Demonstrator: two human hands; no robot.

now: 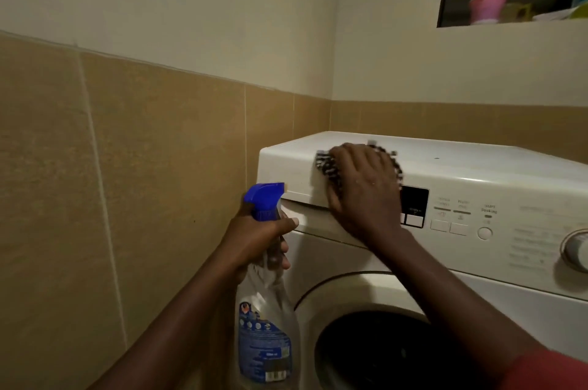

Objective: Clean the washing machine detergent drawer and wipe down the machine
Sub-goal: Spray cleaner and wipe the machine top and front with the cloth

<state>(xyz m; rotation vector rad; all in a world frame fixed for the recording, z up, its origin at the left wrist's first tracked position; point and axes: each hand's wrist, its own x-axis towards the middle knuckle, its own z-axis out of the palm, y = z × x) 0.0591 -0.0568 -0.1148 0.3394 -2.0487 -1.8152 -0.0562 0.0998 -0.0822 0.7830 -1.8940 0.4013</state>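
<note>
A white front-loading washing machine (pixel 471 163) fills the right half of the view, its dark round door (pixel 381 354) at the bottom. My right hand (pixel 362 189) presses a black-and-white patterned cloth (pixel 327 165) flat against the closed detergent drawer front (pixel 296 176) at the machine's upper left corner. The cloth is blurred and mostly hidden under the hand. My left hand (pixel 257 237) grips the neck of a clear spray bottle (pixel 264 335) with a blue trigger head (pixel 264 198), held upright just left of the machine.
Tan wall tiles (pixel 127 182) stand close on the left and behind the machine. The control panel has a dark display (pixel 415 201), buttons and a dial (pixel 576 249) at the right. A high window ledge holds a pink cup (pixel 486 6).
</note>
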